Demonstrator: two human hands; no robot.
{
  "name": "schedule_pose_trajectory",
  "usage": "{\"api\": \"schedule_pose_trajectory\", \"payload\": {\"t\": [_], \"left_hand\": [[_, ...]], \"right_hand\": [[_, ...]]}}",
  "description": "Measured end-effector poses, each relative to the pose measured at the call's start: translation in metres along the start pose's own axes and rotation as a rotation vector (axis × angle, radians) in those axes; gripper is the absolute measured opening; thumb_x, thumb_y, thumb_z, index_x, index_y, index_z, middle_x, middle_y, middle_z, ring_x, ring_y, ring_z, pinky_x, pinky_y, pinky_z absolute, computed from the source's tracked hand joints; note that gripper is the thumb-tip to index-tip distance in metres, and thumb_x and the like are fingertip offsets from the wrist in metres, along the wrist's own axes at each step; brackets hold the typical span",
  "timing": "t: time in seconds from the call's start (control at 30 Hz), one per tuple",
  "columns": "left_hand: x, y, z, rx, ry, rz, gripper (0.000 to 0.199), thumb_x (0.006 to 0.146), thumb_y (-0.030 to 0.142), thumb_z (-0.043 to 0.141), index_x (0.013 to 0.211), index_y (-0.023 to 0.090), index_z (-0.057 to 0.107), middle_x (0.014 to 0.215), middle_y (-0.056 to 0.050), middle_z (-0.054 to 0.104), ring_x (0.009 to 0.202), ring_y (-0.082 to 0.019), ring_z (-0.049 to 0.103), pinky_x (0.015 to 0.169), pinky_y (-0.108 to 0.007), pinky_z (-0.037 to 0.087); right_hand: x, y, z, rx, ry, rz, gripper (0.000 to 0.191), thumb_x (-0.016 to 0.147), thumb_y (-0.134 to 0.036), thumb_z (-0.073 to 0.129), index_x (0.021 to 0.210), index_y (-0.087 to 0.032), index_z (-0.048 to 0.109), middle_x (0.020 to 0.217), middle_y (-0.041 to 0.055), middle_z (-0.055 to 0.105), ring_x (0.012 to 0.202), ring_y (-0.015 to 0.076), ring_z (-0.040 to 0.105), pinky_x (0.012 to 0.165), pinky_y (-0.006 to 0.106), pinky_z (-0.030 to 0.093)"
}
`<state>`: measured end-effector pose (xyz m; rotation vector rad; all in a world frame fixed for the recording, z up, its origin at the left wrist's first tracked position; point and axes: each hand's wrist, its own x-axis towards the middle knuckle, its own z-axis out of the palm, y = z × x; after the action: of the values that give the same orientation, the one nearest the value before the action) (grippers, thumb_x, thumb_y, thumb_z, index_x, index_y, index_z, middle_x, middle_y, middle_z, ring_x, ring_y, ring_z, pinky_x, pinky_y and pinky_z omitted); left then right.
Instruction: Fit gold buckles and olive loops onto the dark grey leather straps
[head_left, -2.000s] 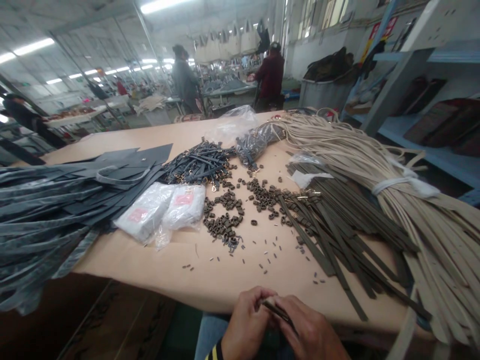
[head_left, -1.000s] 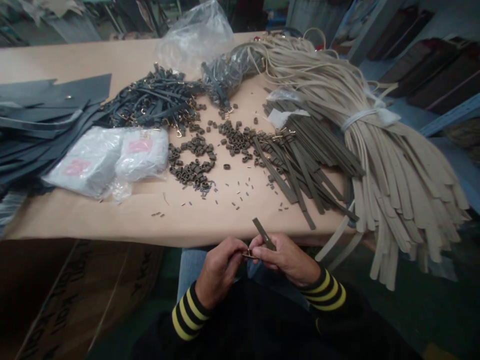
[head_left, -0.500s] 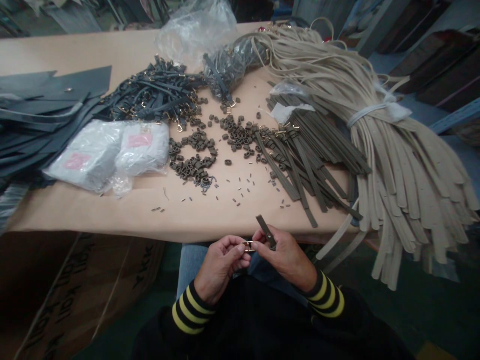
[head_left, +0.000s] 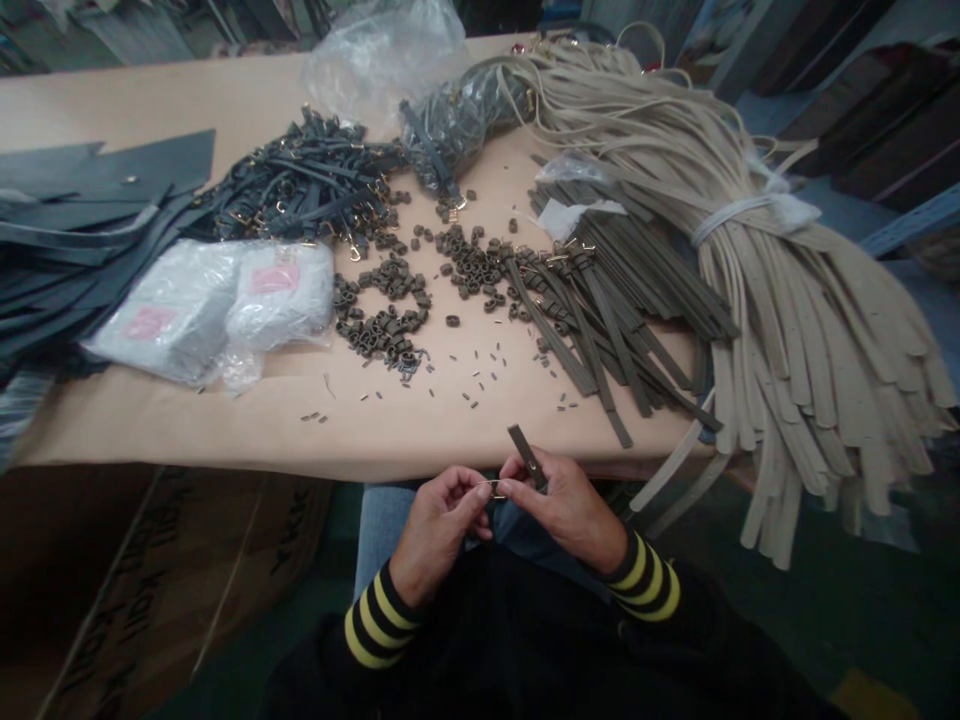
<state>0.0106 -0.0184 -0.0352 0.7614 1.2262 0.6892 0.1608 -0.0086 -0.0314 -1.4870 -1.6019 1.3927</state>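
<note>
Just off the table's front edge, over my lap, my left hand pinches a small gold-coloured buckle from the left. My right hand grips an olive-brown strap whose free end, with a hole in it, sticks up past the fingers. The thumb and fingertip of this hand also touch the buckle's right side. Both hands nearly meet at the buckle, and the fingers hide much of it.
On the table lie olive straps, small loops, scattered metal pieces and dark buckled straps. Wrapped white packets lie left; a bundle of beige straps hangs over the right edge. A cardboard box stands below.
Both hands stay together at the buckle, with slight finger movement; the buckle looks turned a little and shows less. The whole view has shifted slightly.
</note>
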Motion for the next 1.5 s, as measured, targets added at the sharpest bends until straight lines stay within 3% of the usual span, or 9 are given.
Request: {"api": "schedule_pose_trajectory", "payload": {"t": [0.2, 0.4, 0.57, 0.7, 0.83, 1.07, 1.2, 1.37, 1.5], "left_hand": [[-0.003, 0.000, 0.001, 0.015, -0.048, -0.033, 0.020, 0.070, 0.031, 0.058, 0.070, 0.012, 0.051, 0.057, 0.002, 0.051, 0.048, -0.008, 0.048, 0.047, -0.020, 0.042], [-0.007, -0.002, -0.001, 0.713, 0.072, 0.559, 0.013, 0.078, 0.021, 0.047, 0.073, 0.017, 0.058, 0.071, -0.004, 0.054, 0.066, -0.013, 0.049, 0.063, -0.025, 0.042], [-0.009, -0.004, 0.002, 0.870, -0.006, 0.684, 0.018, 0.079, 0.017, 0.044, 0.090, 0.016, 0.059, 0.079, -0.009, 0.056, 0.074, -0.016, 0.052, 0.068, -0.026, 0.044], [-0.010, -0.005, 0.003, 0.693, -0.079, 0.580, 0.018, 0.078, 0.017, 0.046, 0.092, 0.016, 0.057, 0.079, -0.007, 0.059, 0.073, -0.015, 0.054, 0.068, -0.026, 0.044], [-0.008, -0.005, 0.002, 0.434, 0.038, 0.299, 0.016, 0.075, 0.026, 0.052, 0.088, 0.016, 0.054, 0.066, 0.000, 0.054, 0.056, -0.010, 0.050, 0.052, -0.021, 0.043], [-0.004, -0.002, -0.002, 0.108, -0.148, -0.070, 0.029, 0.068, 0.040, 0.059, 0.065, 0.013, 0.049, 0.049, 0.005, 0.047, 0.039, -0.005, 0.042, 0.036, -0.017, 0.037], [-0.004, -0.006, -0.003, -0.010, -0.198, -0.143, 0.030, 0.067, 0.040, 0.060, 0.064, 0.013, 0.047, 0.044, 0.006, 0.046, 0.034, -0.004, 0.038, 0.032, -0.014, 0.032], [-0.005, -0.004, -0.002, -0.194, -0.115, -0.184, 0.028, 0.067, 0.035, 0.063, 0.064, 0.013, 0.046, 0.050, 0.005, 0.049, 0.037, -0.002, 0.039, 0.032, -0.011, 0.032], [-0.004, -0.001, -0.002, -0.284, -0.121, -0.203, 0.026, 0.068, 0.033, 0.063, 0.065, 0.013, 0.047, 0.052, 0.005, 0.050, 0.039, -0.002, 0.039, 0.032, -0.011, 0.032]], "right_hand": [[0.000, 0.001, 0.000, -0.004, -0.020, 0.013, 0.009, 0.074, -0.023, 0.051, 0.072, -0.014, 0.053, 0.063, -0.0002, 0.055, 0.060, 0.0114, 0.049, 0.057, 0.022, 0.039], [-0.002, -0.001, -0.001, 0.029, -0.107, 0.053, 0.029, 0.080, -0.034, 0.044, 0.061, -0.014, 0.052, 0.050, -0.0028, 0.048, 0.049, 0.0090, 0.044, 0.052, 0.021, 0.036], [-0.006, 0.006, 0.000, 0.145, -0.200, 0.038, 0.032, 0.081, -0.042, 0.041, 0.069, -0.013, 0.051, 0.044, -0.0065, 0.038, 0.041, 0.0063, 0.035, 0.043, 0.018, 0.030], [-0.008, 0.011, -0.003, 0.185, -0.262, 0.065, 0.036, 0.082, -0.041, 0.039, 0.068, -0.012, 0.055, 0.045, -0.0056, 0.039, 0.039, 0.0055, 0.035, 0.041, 0.017, 0.028], [-0.008, 0.010, -0.006, 0.132, -0.366, 0.110, 0.043, 0.084, -0.040, 0.036, 0.059, -0.012, 0.057, 0.039, -0.0060, 0.035, 0.035, 0.0048, 0.032, 0.040, 0.017, 0.026], [-0.007, 0.007, -0.004, 0.031, -0.415, 0.057, 0.030, 0.083, -0.032, 0.039, 0.062, -0.014, 0.053, 0.047, -0.0041, 0.048, 0.043, 0.0063, 0.040, 0.046, 0.017, 0.031], [-0.008, 0.007, -0.003, 0.014, -0.440, 0.040, 0.032, 0.083, -0.033, 0.039, 0.060, -0.015, 0.049, 0.050, -0.0033, 0.048, 0.046, 0.0072, 0.042, 0.048, 0.018, 0.031], [-0.014, 0.009, -0.007, 0.059, -0.285, 0.108, 0.023, 0.088, -0.035, 0.027, 0.090, -0.017, 0.041, 0.063, -0.0031, 0.052, 0.047, 0.0071, 0.041, 0.049, 0.019, 0.033], [-0.020, 0.012, -0.012, 0.017, -0.350, 0.147, 0.024, 0.088, -0.030, 0.026, 0.073, -0.018, 0.040, 0.059, -0.0040, 0.044, 0.046, 0.0069, 0.038, 0.047, 0.019, 0.032]]}}
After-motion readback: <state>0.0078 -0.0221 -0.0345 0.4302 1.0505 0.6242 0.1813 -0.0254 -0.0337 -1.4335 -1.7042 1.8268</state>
